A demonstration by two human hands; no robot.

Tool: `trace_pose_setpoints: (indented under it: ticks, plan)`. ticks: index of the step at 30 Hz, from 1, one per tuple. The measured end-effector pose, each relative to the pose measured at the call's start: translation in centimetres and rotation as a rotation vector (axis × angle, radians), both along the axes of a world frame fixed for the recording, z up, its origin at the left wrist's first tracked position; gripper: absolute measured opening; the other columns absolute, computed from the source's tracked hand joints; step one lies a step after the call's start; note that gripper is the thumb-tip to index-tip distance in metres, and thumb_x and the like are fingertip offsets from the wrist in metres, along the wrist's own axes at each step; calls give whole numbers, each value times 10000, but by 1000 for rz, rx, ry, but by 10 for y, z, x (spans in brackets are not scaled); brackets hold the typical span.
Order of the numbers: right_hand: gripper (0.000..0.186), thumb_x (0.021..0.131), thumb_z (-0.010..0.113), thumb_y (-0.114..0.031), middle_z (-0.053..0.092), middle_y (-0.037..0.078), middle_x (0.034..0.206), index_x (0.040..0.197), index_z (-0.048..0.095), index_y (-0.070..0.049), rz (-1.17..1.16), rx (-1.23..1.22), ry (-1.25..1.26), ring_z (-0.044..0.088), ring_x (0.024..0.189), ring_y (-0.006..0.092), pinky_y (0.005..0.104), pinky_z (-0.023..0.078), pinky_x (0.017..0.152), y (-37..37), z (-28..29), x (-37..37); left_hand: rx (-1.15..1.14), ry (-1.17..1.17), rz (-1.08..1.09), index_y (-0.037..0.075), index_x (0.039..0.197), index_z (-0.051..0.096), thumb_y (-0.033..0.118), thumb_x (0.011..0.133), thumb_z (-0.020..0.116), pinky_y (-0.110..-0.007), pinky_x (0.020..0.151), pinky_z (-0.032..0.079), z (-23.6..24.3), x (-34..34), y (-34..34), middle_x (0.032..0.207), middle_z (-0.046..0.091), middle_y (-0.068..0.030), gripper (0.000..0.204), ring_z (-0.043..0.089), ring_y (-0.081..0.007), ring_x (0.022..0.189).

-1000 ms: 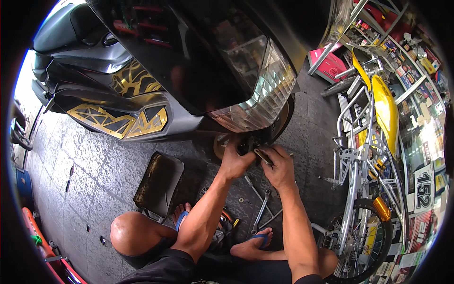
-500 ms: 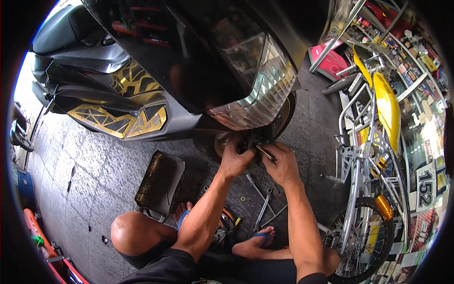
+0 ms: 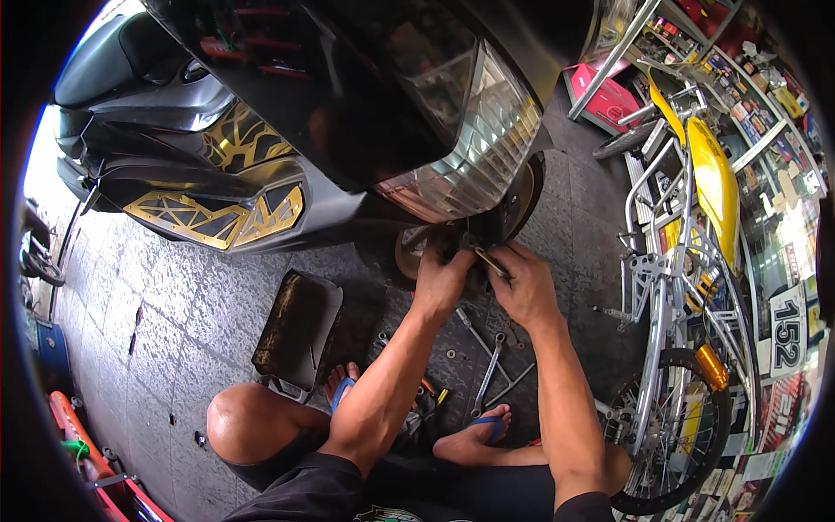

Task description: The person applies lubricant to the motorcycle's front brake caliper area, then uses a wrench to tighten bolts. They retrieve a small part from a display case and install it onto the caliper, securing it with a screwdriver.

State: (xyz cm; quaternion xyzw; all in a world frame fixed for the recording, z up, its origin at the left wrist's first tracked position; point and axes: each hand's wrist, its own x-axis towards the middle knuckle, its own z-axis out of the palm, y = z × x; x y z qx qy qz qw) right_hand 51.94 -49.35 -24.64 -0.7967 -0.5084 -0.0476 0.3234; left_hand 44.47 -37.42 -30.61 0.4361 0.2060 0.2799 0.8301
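Both my hands work low at the front wheel (image 3: 522,204) of a black motor scooter (image 3: 335,228), just under its clear headlight (image 3: 474,161). My left hand (image 3: 442,277) is closed beside the wheel hub, its fingertips at a dark part; whatever they grip is hidden. In my right hand (image 3: 528,287) is a slim, shiny metal hand tool (image 3: 492,262), gripped between thumb and fingers. Its far end points toward my left thumb, and the fingers cover the rest, so its exact kind is unclear. The two hands nearly meet.
On the floor lie a combination wrench (image 3: 489,372), a T-shaped silver tool (image 3: 475,331) and small washers (image 3: 451,354). A dirty open tray (image 3: 297,331) stands left of my foot. At right is a yellow-and-silver motorcycle frame (image 3: 713,187) before a glass display case (image 3: 791,252).
The view has shifted slightly. Both hands stay at the wheel, with small movements only; the tool remains in my right hand.
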Motion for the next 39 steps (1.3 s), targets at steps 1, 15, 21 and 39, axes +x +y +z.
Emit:
trace_pose_setpoints:
  ticks: [1, 15, 21, 39]
  plan:
    - [216, 793, 623, -39, 647, 175, 904, 1003, 668, -17, -8, 11, 10, 647, 824, 387, 417, 519, 707, -1, 1, 0, 12, 4, -4, -50, 1262, 518, 85, 816, 631, -316, 943, 439, -4, 3, 0, 1174, 615, -128, 480, 564, -205, 1081]
    - [198, 902, 595, -104, 671, 202, 907, 1050, 607, 27, -223, 200, 389, 672, 817, 312, 396, 502, 734, -3, -9, -26, 45, 9, -31, -77, 1172, 578, 52, 782, 627, -302, 814, 504, 13, 0, 2, 1063, 652, -121, 414, 630, -198, 921]
    - [264, 948, 516, -160, 597, 239, 971, 1135, 504, 26, -268, 271, 332, 623, 850, 370, 436, 487, 736, -9, -21, -38, 122, 41, -24, -66, 1152, 587, 69, 776, 629, -301, 777, 510, 9, 3, 3, 1041, 653, -125, 402, 634, -195, 896]
    - [312, 905, 570, -112, 504, 237, 1090, 1178, 502, 22, -217, 263, 122, 594, 941, 423, 474, 506, 776, -2, -36, -53, 61, 17, -10, -98, 1133, 581, 39, 761, 648, -295, 829, 473, 5, 4, 5, 1034, 659, -118, 402, 605, -179, 933]
